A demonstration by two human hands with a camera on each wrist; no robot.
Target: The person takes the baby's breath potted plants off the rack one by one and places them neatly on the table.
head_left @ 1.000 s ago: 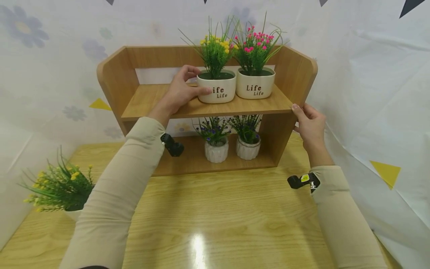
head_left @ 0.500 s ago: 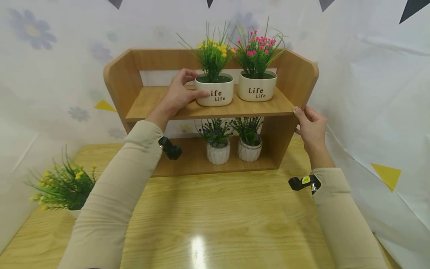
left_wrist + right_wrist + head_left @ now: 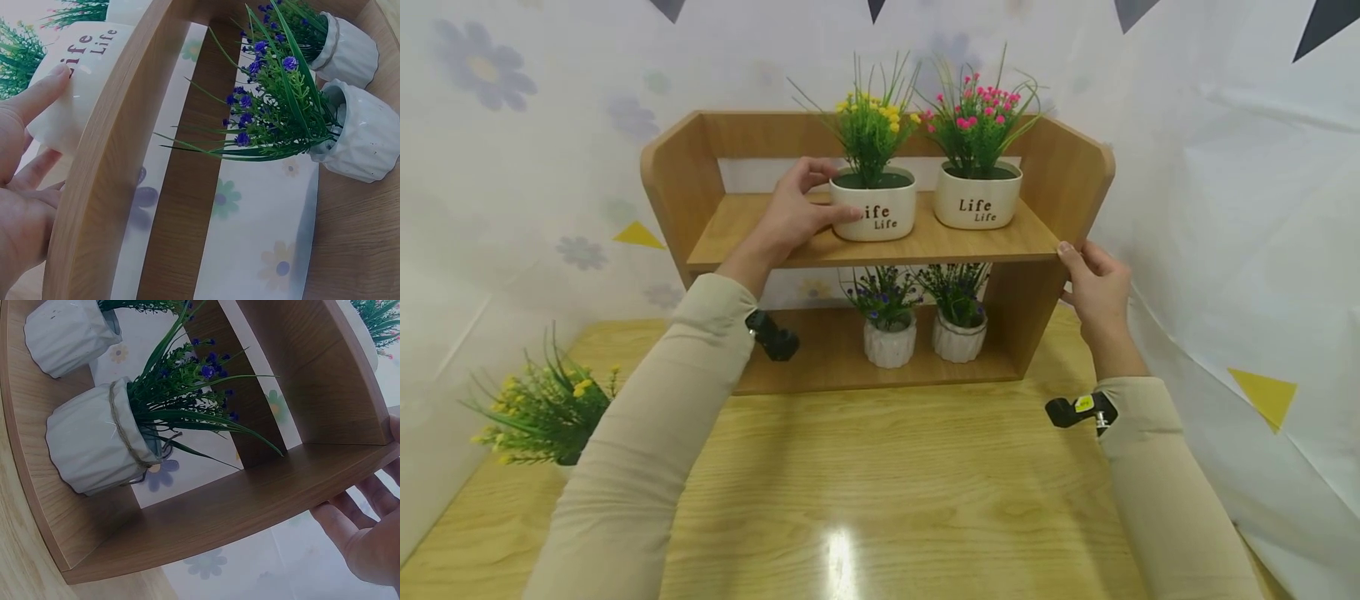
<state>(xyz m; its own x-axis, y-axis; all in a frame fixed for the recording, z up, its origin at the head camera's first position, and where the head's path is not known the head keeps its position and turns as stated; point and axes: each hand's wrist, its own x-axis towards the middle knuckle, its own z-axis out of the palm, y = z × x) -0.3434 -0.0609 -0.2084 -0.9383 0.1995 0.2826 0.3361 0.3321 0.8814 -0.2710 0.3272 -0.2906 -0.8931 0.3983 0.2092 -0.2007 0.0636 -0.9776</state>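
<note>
On the upper board of a wooden shelf (image 3: 752, 225), my left hand (image 3: 793, 212) grips the left end of a white oval flowerpot (image 3: 880, 218) with yellow flowers, thumb across its "Life" lettering. A matching flowerpot with pink flowers (image 3: 976, 200) stands to its right, a gap between them. My right hand (image 3: 1099, 287) holds the shelf's right side panel, thumb at the front edge by the upper board; its fingers (image 3: 369, 494) reach round the outer side in the right wrist view. Below stand two white ribbed pots, one plain (image 3: 362, 134) and one tied with twine (image 3: 94, 440), both with purple flowers.
Another potted plant with yellow flowers (image 3: 553, 408) stands on the wooden table (image 3: 865, 467) at the left, partly behind my left sleeve. Flower-printed white cloth (image 3: 580, 183) hangs behind the shelf, and a plain white wall covering (image 3: 1247, 250) rises at the right.
My left hand has slid the yellow-flowered pot leftward along the upper board, so a gap has opened between it and the pink-flowered pot. My right hand has stayed on the side panel.
</note>
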